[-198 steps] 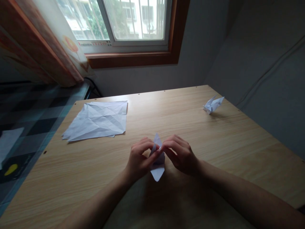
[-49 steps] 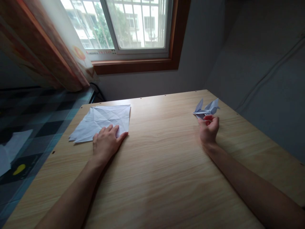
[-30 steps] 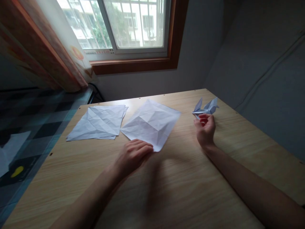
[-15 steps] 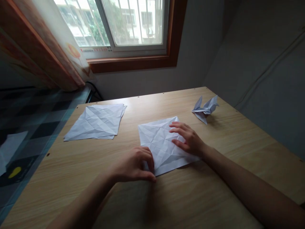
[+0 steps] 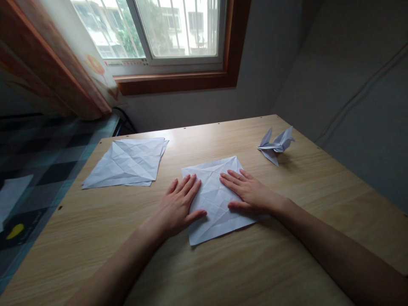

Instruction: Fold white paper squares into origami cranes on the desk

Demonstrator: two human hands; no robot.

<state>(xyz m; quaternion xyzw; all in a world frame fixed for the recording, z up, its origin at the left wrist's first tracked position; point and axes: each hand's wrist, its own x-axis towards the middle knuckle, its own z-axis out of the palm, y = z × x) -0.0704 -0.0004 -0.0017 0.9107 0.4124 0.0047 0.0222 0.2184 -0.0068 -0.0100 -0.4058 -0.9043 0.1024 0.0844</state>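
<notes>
A creased white sheet of paper [image 5: 212, 195] lies unfolded on the wooden table in front of me, its fold lines crossing the surface. My left hand [image 5: 181, 204] rests flat on its left side, fingers stretched out and thumb apart. On the right side, my right hand [image 5: 247, 191] also presses flat, its fingers spread and pointing left. The near corner and far edge of the sheet show between and beyond the hands. Neither hand grips anything.
Several creased paper sheets [image 5: 137, 161] lie overlapped at the table's left. A folded paper figure [image 5: 276, 145] with pointed flaps stands at the back right. Beside the wooden table [image 5: 127, 238] is a checked cloth [image 5: 57, 157]. A window [image 5: 181, 29] stands behind.
My left hand has uncurled from the near left corner and moved up onto the sheet's left side. My right hand has flattened. The sheet has turned slightly, its near corner shifting left.
</notes>
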